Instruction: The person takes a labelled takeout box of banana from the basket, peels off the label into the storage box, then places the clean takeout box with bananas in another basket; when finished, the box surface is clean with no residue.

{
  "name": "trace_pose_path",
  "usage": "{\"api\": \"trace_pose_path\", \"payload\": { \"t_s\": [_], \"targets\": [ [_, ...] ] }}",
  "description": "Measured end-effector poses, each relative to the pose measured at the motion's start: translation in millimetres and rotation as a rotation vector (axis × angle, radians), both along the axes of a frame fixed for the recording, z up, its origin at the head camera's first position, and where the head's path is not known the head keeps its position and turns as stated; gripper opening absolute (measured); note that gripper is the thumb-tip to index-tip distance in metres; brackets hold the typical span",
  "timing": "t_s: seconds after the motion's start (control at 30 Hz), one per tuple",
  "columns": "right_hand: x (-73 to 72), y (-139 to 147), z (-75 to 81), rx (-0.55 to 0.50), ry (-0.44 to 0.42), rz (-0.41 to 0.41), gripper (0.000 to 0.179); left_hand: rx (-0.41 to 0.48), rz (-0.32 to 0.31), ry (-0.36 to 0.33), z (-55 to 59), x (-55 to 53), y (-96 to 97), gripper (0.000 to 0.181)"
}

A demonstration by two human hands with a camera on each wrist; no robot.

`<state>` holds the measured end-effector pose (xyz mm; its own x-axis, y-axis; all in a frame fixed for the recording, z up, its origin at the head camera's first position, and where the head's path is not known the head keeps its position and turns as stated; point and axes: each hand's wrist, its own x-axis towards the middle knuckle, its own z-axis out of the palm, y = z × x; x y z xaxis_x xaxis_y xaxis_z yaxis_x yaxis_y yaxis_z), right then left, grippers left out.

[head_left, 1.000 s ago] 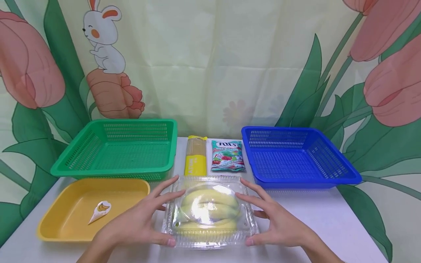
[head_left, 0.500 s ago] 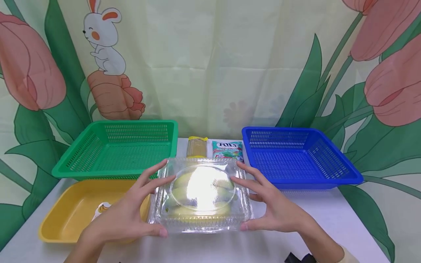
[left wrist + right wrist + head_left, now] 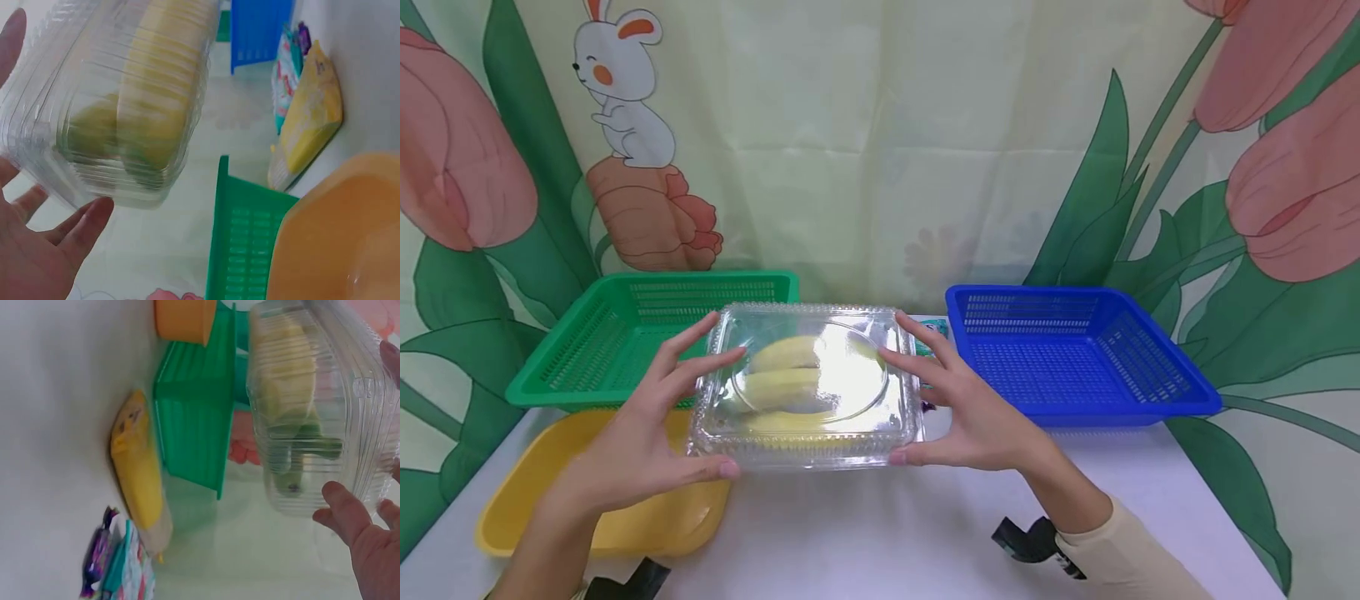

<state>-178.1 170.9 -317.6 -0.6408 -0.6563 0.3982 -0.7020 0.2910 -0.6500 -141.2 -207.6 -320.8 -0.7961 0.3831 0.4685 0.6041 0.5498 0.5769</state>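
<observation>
A clear plastic clamshell box (image 3: 715,425) with bananas (image 3: 782,387) inside is held up above the table by both hands. My left hand (image 3: 640,437) grips its left side, fingers spread along the lid's edge and thumb at the near corner. On the opposite side my right hand (image 3: 966,408) holds it the same way. From the left wrist view, the box (image 3: 94,62) is well clear of the tabletop, and the left fingertips press its rim. The right wrist view shows the banana stems (image 3: 306,444) through the ribbed plastic wall.
Behind the box are a green basket (image 3: 700,279) at left and a blue basket (image 3: 1082,408) at right. A yellow tub (image 3: 685,521) stands front left, partly under the left hand. A yellow packet (image 3: 140,481), a teal candy bag (image 3: 284,81) and a purple-wrapped sweet (image 3: 97,556) lie on the table.
Both hands have lifted the banana box off the table and carried it up and to the left. It now covers the yellow packet and overlaps the green basket in the head view.
</observation>
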Motion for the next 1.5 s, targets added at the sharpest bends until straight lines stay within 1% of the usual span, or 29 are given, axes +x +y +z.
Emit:
{"api": "trace_pose_path", "payload": {
  "t_s": [0.1,0.17,0.23,0.33,0.43,0.53,0.67,0.8,0.87,1.03,1.2,1.33,1.43,1.5],
  "targets": [
    [-8.4,-11.4,1.5,-0.002,-0.001,0.010,0.100,0.016,0.021,-0.004,2.5,-4.9,-9.6,0.109],
    [-13.0,-19.0,2.5,-0.001,-0.007,0.004,0.100,0.040,0.016,-0.010,3.8,-8.6,-15.7,0.107],
    [-17.4,-26.7,2.6,-0.007,-0.018,-0.001,0.100,0.065,0.012,-0.028,5.2,-11.8,-21.7,0.105],
    [-24.3,-38.6,0.9,-0.021,-0.035,0.003,0.099,0.079,0.017,-0.061,9.1,-14.9,-30.8,0.101],
    [-32.8,-50.3,-0.7,-0.034,-0.061,0.006,0.097,0.086,0.023,-0.086,14.2,-18.5,-40.6,0.098],
    [-42.1,-61.9,1.8,-0.042,-0.080,-0.002,0.096,0.090,0.034,-0.095,18.5,-25.3,-50.6,0.097],
    [-56.2,-78.9,6.7,-0.061,-0.095,-0.005,0.094,0.098,0.051,-0.095,21.7,-35.6,-66.1,0.097],
    [-68.6,-96.0,10.5,-0.086,-0.121,0.003,0.091,0.094,0.061,-0.091,25.1,-43.5,-81.4,0.097],
    [-73.9,-103.2,11.7,-0.096,-0.127,0.002,0.090,0.090,0.068,-0.104,27.2,-47.3,-86.8,0.097],
    [-85.9,-116.3,13.7,-0.123,-0.130,-0.001,0.087,0.082,0.104,-0.138,31.0,-58.1,-95.9,0.097],
    [-95.0,-129.4,13.6,-0.125,-0.121,-0.004,0.087,0.075,0.157,-0.181,30.8,-69.1,-101.8,0.094],
    [-102.2,-140.9,10.4,-0.125,-0.143,-0.006,0.086,0.085,0.218,-0.212,29.2,-74.6,-109.4,0.089],
    [-106.5,-148.0,7.2,-0.123,-0.169,-0.011,0.085,0.087,0.273,-0.221,27.8,-77.8,-116.1,0.082],
    [-108.6,-151.6,5.4,-0.121,-0.185,-0.016,0.086,0.094,0.298,-0.226,26.8,-80.6,-119.5,0.078]
  ]
}}
